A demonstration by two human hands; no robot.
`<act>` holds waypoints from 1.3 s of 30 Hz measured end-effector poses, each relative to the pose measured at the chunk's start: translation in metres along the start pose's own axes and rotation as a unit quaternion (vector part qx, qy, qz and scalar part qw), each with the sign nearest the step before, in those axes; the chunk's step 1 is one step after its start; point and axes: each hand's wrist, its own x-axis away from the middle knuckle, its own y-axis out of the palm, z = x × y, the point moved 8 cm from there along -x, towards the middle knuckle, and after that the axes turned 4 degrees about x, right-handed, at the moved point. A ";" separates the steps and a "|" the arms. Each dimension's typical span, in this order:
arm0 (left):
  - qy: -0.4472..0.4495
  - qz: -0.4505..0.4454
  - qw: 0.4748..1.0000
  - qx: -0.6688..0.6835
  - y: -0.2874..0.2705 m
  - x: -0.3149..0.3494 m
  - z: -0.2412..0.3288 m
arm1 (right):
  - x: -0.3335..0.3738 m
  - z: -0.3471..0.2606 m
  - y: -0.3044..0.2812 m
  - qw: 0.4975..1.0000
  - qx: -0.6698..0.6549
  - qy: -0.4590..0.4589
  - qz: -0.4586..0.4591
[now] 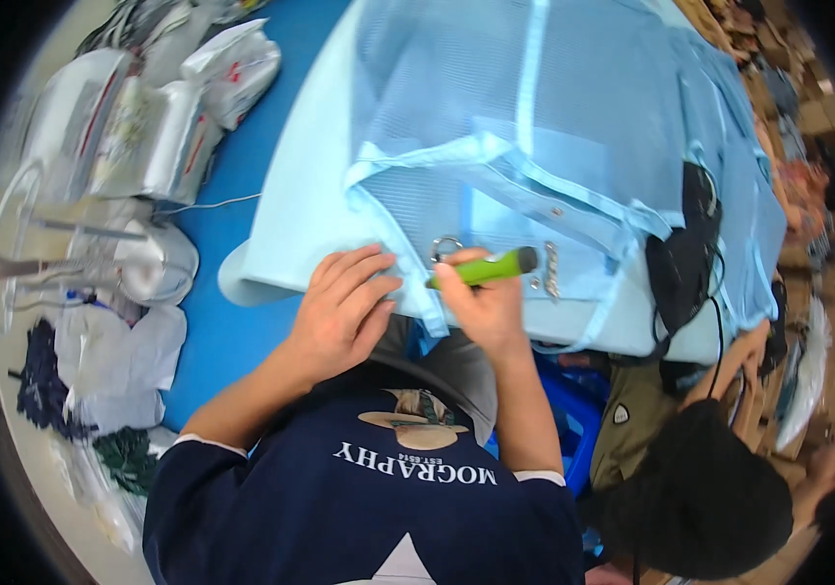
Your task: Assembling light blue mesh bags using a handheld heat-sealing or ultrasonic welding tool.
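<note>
A light blue mesh garment (534, 117) lies spread over a pale blue board (291, 224) on the table. My left hand (344, 312) presses flat on the garment's folded edge, fingers apart. In my right hand (481, 302) I grip a green pen-shaped tool (485, 268), its dark tip pointing right. A small metal ring (445, 246) and a short metal chain (551, 270) sit on the fabric beside the tool.
A blue table surface (217, 331) shows left of the board. White plastic bags (159, 136) and cloth piles (105, 361) lie at the far left. A black cable and black cloth (685, 263) hang at the right. Another person's dark-haired head (705, 497) is at the lower right.
</note>
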 end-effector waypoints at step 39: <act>-0.001 0.004 0.999 -0.051 0.016 0.009 0.010 | -0.003 -0.001 0.006 0.999 0.006 -0.027 0.044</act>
